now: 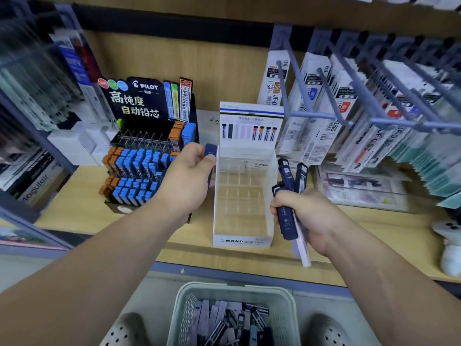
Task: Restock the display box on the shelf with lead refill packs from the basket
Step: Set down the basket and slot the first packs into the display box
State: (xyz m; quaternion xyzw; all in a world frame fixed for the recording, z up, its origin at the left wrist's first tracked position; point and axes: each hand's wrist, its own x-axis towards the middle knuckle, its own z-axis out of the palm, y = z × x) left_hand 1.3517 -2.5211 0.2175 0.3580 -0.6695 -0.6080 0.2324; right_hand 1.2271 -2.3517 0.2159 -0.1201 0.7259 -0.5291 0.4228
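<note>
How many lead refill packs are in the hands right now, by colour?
Dark blue packs: 4 (1 in the left hand, 3 showing in the right hand)
Pale pack: 1 (right hand)
Total: 5 visible; the right hand's grip may hide more.

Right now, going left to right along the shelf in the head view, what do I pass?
Pilot lead display rack → left hand pinching one dark blue lead refill pack → MONO display box → right hand gripping a bundle of lead refill packs → pen refill cards hanging on pegs.
</note>
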